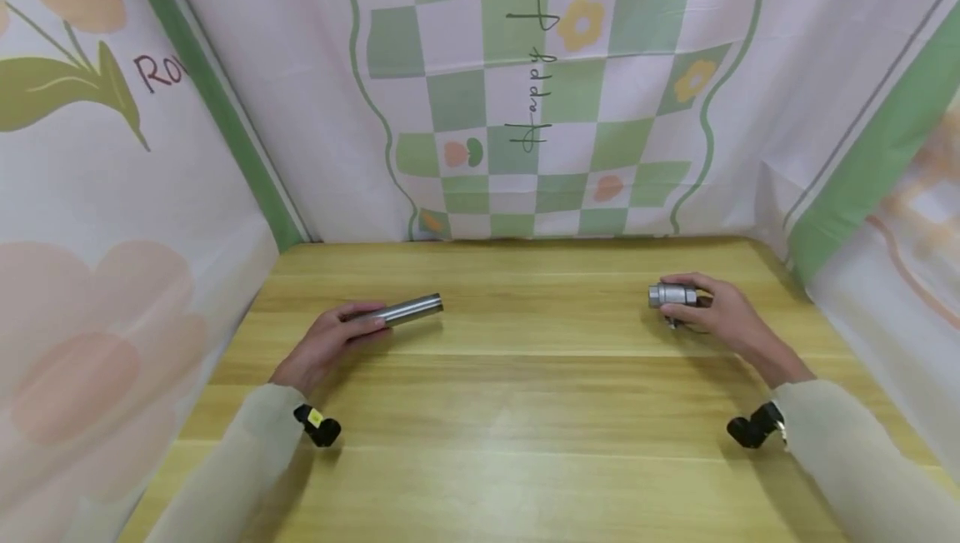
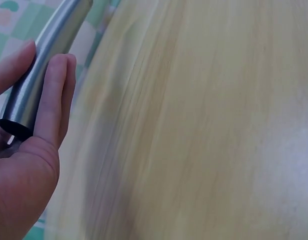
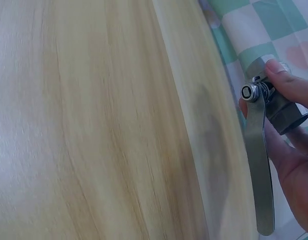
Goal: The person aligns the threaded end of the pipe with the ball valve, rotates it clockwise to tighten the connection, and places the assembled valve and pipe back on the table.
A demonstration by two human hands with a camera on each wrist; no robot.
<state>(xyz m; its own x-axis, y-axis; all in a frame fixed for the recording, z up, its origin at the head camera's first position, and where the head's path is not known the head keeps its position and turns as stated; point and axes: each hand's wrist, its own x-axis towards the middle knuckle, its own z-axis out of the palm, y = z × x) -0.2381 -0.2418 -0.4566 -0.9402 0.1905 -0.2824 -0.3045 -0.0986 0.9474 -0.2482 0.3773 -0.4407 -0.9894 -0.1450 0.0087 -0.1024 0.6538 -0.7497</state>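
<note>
In the head view my left hand [image 1: 333,341] grips a shiny metal pipe [image 1: 414,310] near its left end, and the pipe points right and slightly away. The left wrist view shows the thumb on one side of the pipe [image 2: 56,47] and the fingers on the other, its dark open end toward the palm. Over the right part of the table, my right hand [image 1: 723,310] holds a silver ball valve [image 1: 672,295] between thumb and fingers. Its long flat lever [image 3: 260,165] hangs down from the nut in the right wrist view.
Both hands are above a wooden table [image 1: 480,410]. Behind it hangs a cloth [image 1: 510,93] with a green and white check pattern, and more printed cloth [image 1: 97,293] walls the left and right sides. A small black camera [image 1: 318,425] sits on each wrist.
</note>
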